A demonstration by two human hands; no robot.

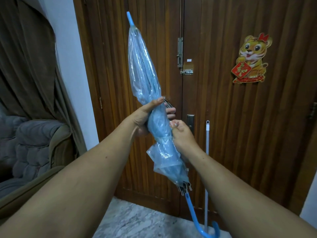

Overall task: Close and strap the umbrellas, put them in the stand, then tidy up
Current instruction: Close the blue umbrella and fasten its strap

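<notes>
Clear blue plastic umbrella [145, 79], closed, held up in mid-air in front of the wooden double door [223, 100], tilted: tip w/ blue cap at top, leaning left, curved blue handle [204, 227] down at bottom right, near the floor [137, 219]. Left hand [145, 117] wraps round the folded canopy approx. at its middle, thumb on the near side, fingers curled round the far side, their tips showing past the right edge; grip closed firm on the bundle. Right hand [181, 134] just below & to the right, thumb and fingertips pinched tight at the canopy's edge, right beside the thin strap [163, 138] that runs round the bundle; can't tell if the pinch holds the strap end itself or just plastic. Below the strap the canopy flares loose, rib ends bunched above the handle shaft. Behind the right wrist a grey pole w/ white cap [207, 134] leans vs. the door. Tiger sticker [251, 59] on the right door leaf, metal bolt latch [180, 52] at the seam. Brown curtain [30, 57] & grey padded armchair [34, 146] at left. Floor pale marble-look tile.
</notes>
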